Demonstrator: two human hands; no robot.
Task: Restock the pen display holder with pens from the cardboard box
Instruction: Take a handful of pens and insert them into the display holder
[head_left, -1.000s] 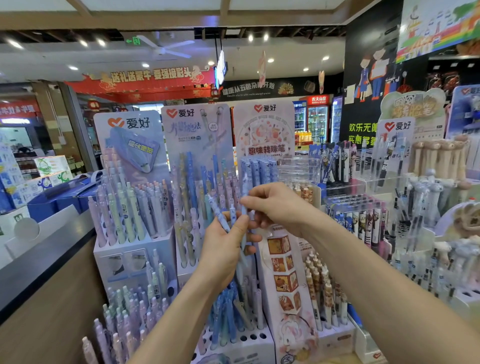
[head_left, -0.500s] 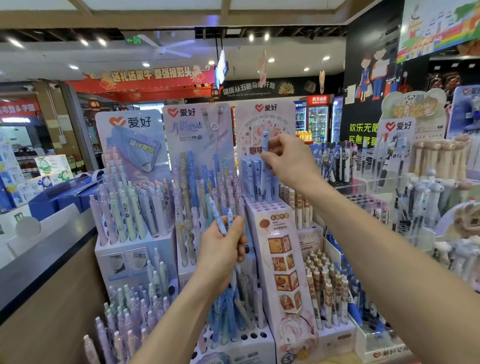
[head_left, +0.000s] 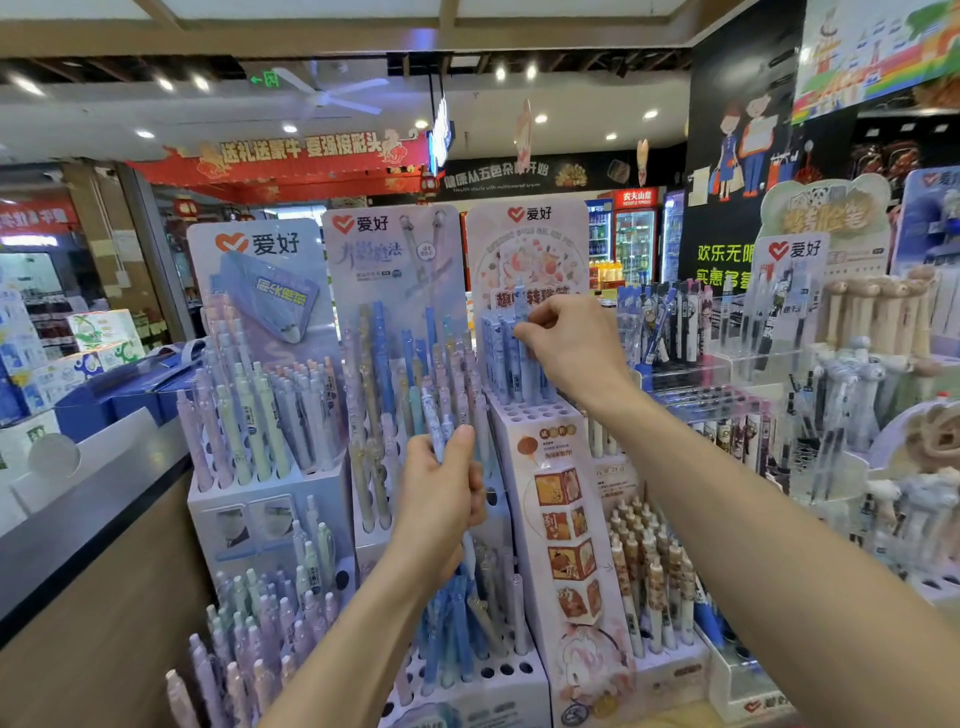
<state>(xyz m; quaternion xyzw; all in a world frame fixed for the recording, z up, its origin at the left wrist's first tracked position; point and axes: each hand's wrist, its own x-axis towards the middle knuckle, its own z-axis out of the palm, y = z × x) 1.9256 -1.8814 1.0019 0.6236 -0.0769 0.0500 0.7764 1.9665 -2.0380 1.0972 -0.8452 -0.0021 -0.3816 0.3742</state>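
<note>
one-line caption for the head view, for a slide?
Right hand slots a blue pen into the pink display holder; left hand grips spare pens.

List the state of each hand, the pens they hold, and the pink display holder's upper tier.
Right hand: raised at the holder's upper tier, fingers pinched on one blue pen.
Blue pen: upright, held above the row of standing pens.
Left hand: closed around a bundle of pens.
Bundle of pens: gripped, tips up.
Pink display holder: back rows filled, front holes empty.
</note>
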